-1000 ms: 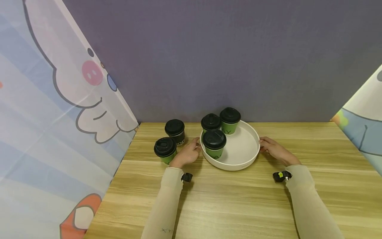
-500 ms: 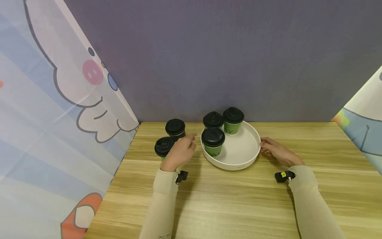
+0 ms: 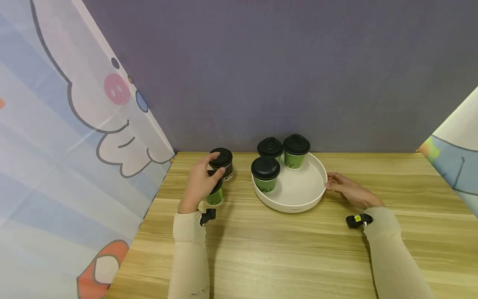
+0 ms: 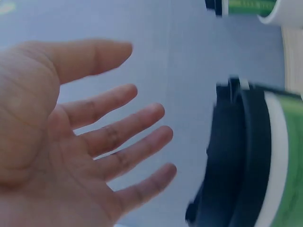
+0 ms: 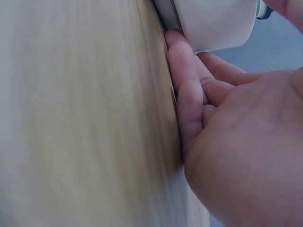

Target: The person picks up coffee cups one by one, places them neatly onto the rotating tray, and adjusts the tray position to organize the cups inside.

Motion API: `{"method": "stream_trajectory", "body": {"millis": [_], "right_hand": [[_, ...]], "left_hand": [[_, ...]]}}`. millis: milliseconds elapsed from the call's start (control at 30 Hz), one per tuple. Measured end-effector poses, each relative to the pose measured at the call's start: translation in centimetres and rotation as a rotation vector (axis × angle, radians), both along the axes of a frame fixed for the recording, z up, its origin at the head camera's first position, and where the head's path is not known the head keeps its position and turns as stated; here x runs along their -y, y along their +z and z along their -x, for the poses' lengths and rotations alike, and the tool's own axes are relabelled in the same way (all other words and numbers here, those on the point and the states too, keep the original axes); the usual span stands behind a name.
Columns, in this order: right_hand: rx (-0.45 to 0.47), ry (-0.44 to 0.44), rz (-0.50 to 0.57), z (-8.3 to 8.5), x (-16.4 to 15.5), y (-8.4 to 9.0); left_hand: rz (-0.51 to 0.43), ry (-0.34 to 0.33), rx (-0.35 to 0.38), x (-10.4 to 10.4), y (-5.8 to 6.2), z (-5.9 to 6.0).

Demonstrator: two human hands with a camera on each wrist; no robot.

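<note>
A white round tray point(image 3: 320, 187) stands on the wooden table point(image 3: 284, 253) and holds three black-lidded green cups point(image 3: 265, 174). Left of the tray stand a dark cup point(image 3: 223, 161) and a green cup point(image 3: 216, 195). My left hand point(image 3: 207, 172) hovers over these two with its fingers spread, fingertips at the dark cup's lid, gripping nothing. The left wrist view shows the open palm point(image 4: 90, 137) beside a black lid on a green cup point(image 4: 279, 165). My right hand point(image 3: 341, 187) rests on the table with its fingers point(image 5: 189, 80) against the tray wall point(image 5: 213, 23).
A purple wall point(image 3: 261, 74) closes the back of the table. Cartoon-printed cloth hangs at the left point(image 3: 67, 145) and at the right point(image 3: 455, 158). Bare wood stretches from the tray to the near edge.
My left hand has left the tray's left rim and moved left and up to the two cups outside the tray. The right hand stays at the tray's right rim.
</note>
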State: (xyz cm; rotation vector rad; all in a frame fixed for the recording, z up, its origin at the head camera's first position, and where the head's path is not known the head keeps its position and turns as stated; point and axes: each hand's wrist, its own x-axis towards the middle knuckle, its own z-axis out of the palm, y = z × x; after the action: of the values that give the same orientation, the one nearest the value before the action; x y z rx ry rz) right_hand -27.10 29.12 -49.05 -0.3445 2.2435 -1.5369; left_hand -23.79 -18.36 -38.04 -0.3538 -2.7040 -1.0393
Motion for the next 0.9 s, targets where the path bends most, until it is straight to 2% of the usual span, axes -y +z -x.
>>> {"method": "stream_trajectory", "body": {"millis": [167,433,700,900], "right_hand": [[0.007,0.013,0.031,0.0,-0.1,-0.2],[0.002,0.023,0.046,0.0,-0.1,-0.3],[-0.021,0.039,0.071,-0.1,0.1,-0.2],[-0.026,0.044,0.024,-0.2,0.2,-0.1]], "left_hand": [[0.06,0.014,0.06,1.5,-0.2,0.2],[0.155,0.023,0.212,2.8,-0.6,0.3],[0.171,0.008,0.39,3.2,-1.2,0.6],[0.185,-0.014,0.442,3.6,-1.7,0.8]]}}
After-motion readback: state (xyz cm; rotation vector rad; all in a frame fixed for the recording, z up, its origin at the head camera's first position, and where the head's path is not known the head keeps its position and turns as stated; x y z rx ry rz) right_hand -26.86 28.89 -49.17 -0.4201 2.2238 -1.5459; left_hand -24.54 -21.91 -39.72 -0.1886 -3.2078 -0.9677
